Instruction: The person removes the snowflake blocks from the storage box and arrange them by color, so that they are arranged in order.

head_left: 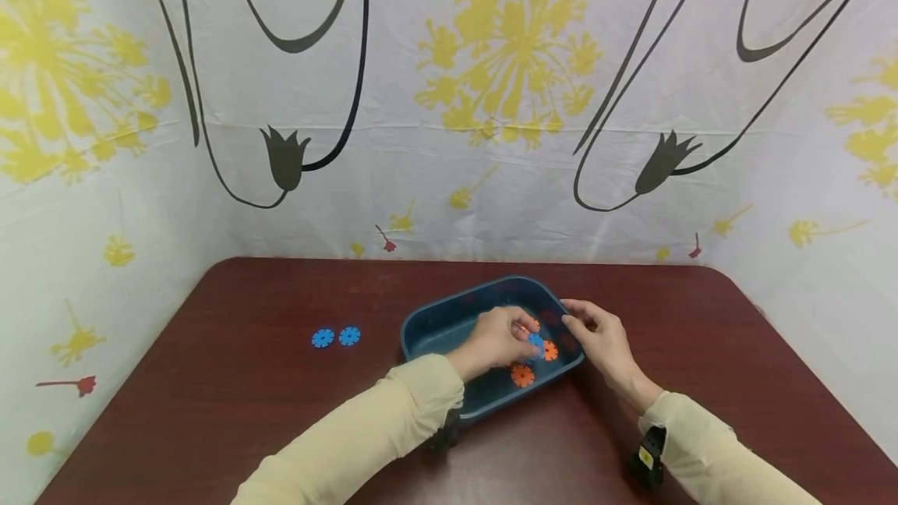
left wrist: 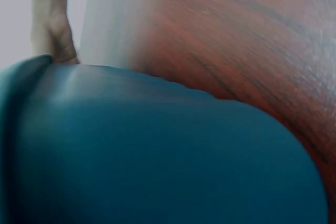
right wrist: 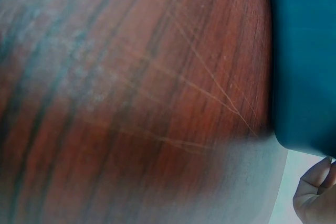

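Note:
A dark teal tray (head_left: 438, 326) stands on the table. My left hand (head_left: 494, 341) reaches down into its right part, with thumb and fingers pinching a blue notched disc (head_left: 535, 343). Several orange notched discs lie about that hand, among them an orange disc (head_left: 522, 376) near the front wall. My right hand (head_left: 599, 340) grips the tray's right rim, thumb on top. In the left wrist view the tray's outer wall (left wrist: 168, 156) fills the lower part. The right wrist view has the tray's wall (right wrist: 307, 66) at the right, with fingers (right wrist: 315, 182) at its lower corner.
Two blue notched discs, a left one (head_left: 323, 338) and a right one (head_left: 349, 336), lie side by side on the brown table (head_left: 231, 380), left of the tray. A white patterned cloth (head_left: 435, 201) hangs behind and beside the table.

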`<action>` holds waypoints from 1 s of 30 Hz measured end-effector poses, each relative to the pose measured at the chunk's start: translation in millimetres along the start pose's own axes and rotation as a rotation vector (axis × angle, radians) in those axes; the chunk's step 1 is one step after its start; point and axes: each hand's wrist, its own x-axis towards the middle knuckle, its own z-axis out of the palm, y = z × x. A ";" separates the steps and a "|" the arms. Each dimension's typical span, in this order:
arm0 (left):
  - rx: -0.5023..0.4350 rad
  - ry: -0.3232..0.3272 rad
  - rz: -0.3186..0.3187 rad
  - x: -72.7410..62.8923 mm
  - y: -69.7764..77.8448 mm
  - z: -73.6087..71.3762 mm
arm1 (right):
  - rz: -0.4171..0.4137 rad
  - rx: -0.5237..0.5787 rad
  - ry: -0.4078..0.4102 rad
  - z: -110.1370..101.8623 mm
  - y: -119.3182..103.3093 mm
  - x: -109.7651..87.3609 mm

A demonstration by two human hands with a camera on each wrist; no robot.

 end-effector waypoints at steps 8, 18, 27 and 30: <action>-0.223 -0.015 -0.052 -8.3 0.0 -18.9 | 0.017 -0.002 0.007 -0.1 0.9 -0.9; -0.416 0.036 -0.039 -18.2 -8.2 -47.1 | 0.018 -0.003 0.013 1.2 -0.8 0.2; -0.497 0.178 -0.029 -30.5 -21.2 -72.2 | 0.041 0.006 -0.002 1.1 -0.5 0.4; -0.508 0.218 -0.038 -34.3 -26.6 -80.1 | 0.049 0.002 -0.005 0.7 -0.4 0.0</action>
